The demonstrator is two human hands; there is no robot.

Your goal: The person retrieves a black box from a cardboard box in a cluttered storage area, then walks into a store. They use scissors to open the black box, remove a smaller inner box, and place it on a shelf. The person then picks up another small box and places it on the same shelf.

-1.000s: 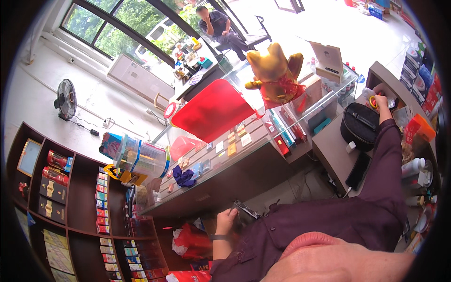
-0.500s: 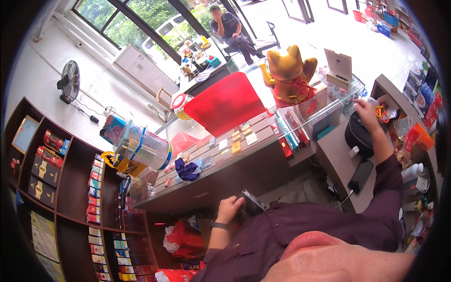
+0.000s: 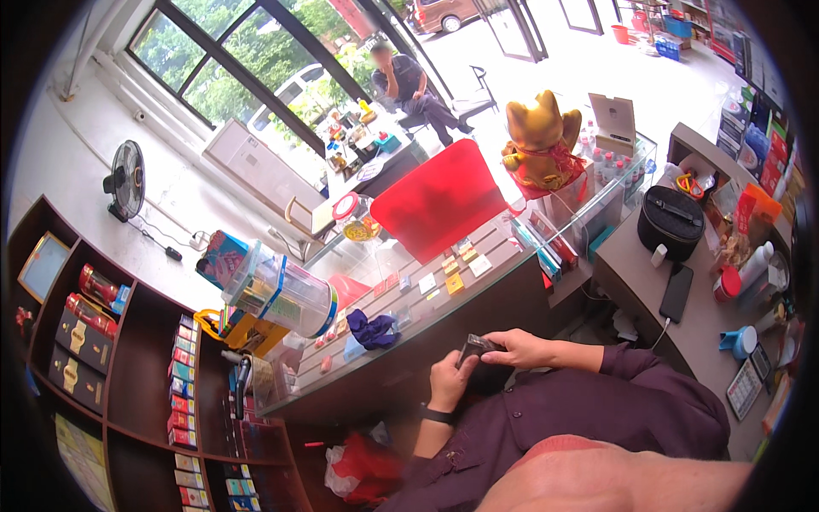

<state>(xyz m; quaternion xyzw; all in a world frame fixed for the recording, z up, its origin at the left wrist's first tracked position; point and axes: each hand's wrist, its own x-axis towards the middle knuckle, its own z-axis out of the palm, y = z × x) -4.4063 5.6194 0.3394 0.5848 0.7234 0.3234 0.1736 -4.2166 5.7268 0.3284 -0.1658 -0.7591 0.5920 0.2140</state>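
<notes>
In front of my body, by the counter's edge, both hands meet on a small dark flat rectangular object (image 3: pixel 476 343); its exact kind is hard to make out. My left hand (image 3: pixel 447 381), with a black band on the wrist, closes around its lower left side, thumb on top. On the right side my right hand (image 3: pixel 517 350) pinches it with thumb and fingers. Just beyond the hands stands the glass-topped display counter (image 3: pixel 409 358). A crumpled dark blue cloth (image 3: pixel 372 330) lies on the counter, left of my hands.
A red board (image 3: pixel 439 200), a golden cat figure (image 3: pixel 541 141) and a clear plastic tub (image 3: pixel 281 290) stand on the counter. At right, a side desk holds a black round case (image 3: pixel 671 220) and a phone (image 3: pixel 676 293). Shelves (image 3: pixel 115 375) line the left. A person (image 3: pixel 409 90) sits far off.
My right hand has come from beside the black case on the side desk to the dark object, joining my left hand there. The whole view has shifted a little.
</notes>
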